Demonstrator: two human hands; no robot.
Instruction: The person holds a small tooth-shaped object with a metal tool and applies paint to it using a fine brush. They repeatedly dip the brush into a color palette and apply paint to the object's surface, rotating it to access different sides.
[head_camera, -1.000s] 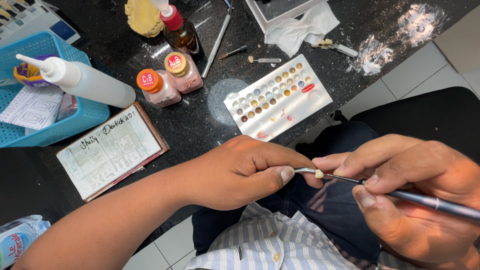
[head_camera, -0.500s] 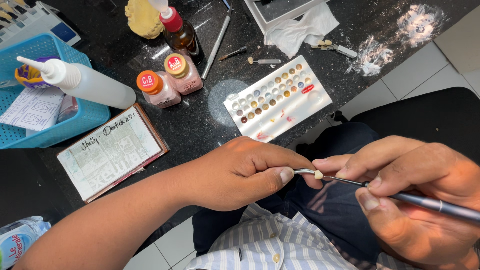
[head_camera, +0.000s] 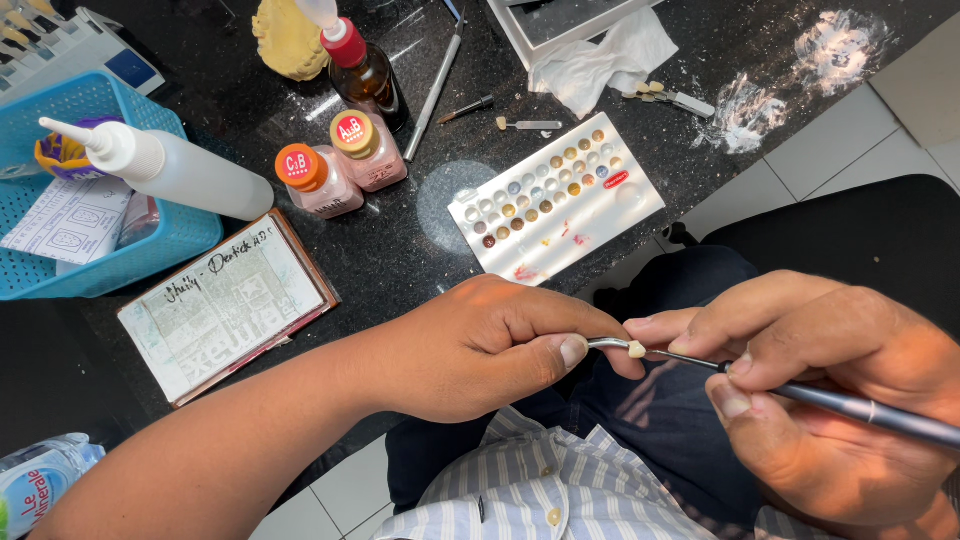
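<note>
Item: a tiny cream-coloured tooth piece (head_camera: 637, 349), carried on the bent tip of a thin metal holder (head_camera: 606, 343). The left hand (head_camera: 480, 345) pinches that holder, thumb and forefinger pressed together just left of the piece. The right hand (head_camera: 800, 380) grips a slim grey-handled brush (head_camera: 850, 405) pen-fashion, thumb and first fingers closed round the shaft, its fine tip touching the piece; both hands hang over the lap, off the counter. Handling, as judged: very light, hard and stiff, smooth enough to slip, small enough to lose if dropped, and likely to chip; best held by the metal holder rather than by the piece itself, with the brush applied lightly. Room: the piece sits in the narrow gap between the two sets of fingertips, with dark trousers below the fingers and a striped shirt (head_camera: 540, 480) nearer the body. Beyond the knuckles runs the edge of the black stone counter (head_camera: 400, 250), and just past it a white tray of small colour wells (head_camera: 555, 195). Further beyond the left fingers are two pink jars (head_camera: 345, 165) with orange lids, a brown dropper bottle (head_camera: 362, 68), a notebook (head_camera: 225, 300) and a blue basket (head_camera: 150, 245) holding a white squeeze bottle (head_camera: 180, 172).
</note>
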